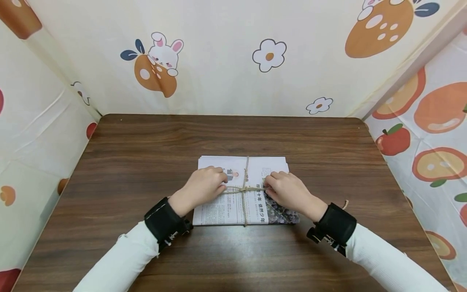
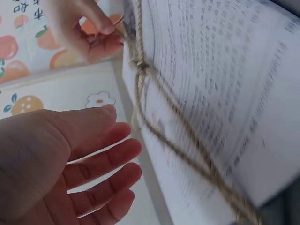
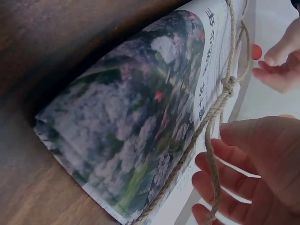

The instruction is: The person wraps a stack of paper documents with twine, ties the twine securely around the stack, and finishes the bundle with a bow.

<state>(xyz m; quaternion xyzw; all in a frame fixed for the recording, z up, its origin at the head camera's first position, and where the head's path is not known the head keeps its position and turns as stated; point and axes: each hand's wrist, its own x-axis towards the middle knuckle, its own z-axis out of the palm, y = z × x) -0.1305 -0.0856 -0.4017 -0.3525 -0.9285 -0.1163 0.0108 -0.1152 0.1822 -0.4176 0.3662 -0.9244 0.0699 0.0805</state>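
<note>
A folded newspaper stack [image 1: 219,213] lies on the table, bound crosswise with jute twine [image 1: 245,209]. The twine's knot [image 2: 139,65] sits near the middle of the stack. Over the stack's left part is my left hand [image 1: 204,184], its fingers loosely bent and apart from the twine in the left wrist view. My right hand [image 1: 290,192] is over the right part, beside the printed flower photo [image 3: 136,103]. A loose twine end [image 3: 212,164] runs from the knot across its spread, slightly bent fingers, close to the thumb tip.
The brown wooden table [image 1: 146,150] extends around the stack on all sides. Behind it hangs a pale curtain [image 1: 219,56] with rabbits and flowers, and a fruit-print cloth [image 1: 434,134] hangs at the right. Each wrist wears a black strap [image 1: 166,223] with a small camera.
</note>
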